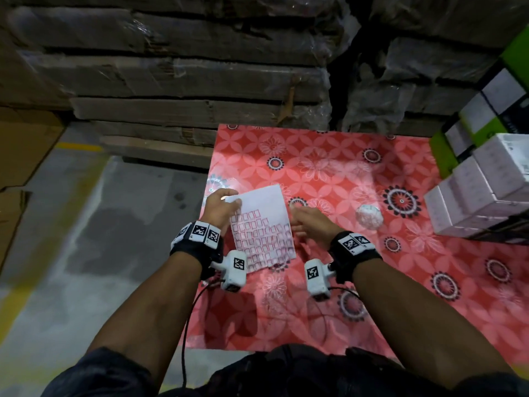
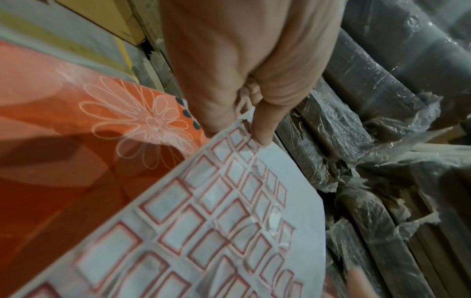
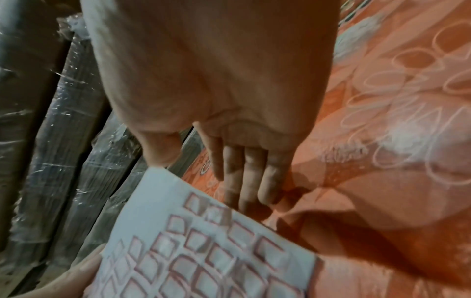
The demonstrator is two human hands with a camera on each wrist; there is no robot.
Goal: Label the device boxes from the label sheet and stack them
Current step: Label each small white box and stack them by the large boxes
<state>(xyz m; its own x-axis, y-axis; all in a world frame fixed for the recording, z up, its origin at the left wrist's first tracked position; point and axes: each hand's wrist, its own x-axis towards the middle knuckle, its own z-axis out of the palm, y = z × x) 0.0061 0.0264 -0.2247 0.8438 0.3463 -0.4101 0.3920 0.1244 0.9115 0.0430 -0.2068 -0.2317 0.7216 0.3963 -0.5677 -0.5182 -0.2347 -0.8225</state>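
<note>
A white label sheet (image 1: 263,227) with rows of red-framed labels is held tilted above the red floral tablecloth (image 1: 343,167). My left hand (image 1: 232,203) pinches its upper left corner, thumb on top (image 2: 262,129) of the sheet (image 2: 216,221). My right hand (image 1: 296,224) hovers at the sheet's right edge with straight fingers (image 3: 249,177), holding nothing; the sheet (image 3: 203,252) lies just below them. White device boxes (image 1: 481,190) are stacked at the right edge of the table, out of either hand's reach.
A crumpled white paper ball (image 1: 369,216) lies right of my right hand. Green, black and white boxes (image 1: 486,110) stand behind the white stack. Wrapped cardboard bundles (image 1: 186,81) form a wall beyond the table. Grey floor lies to the left.
</note>
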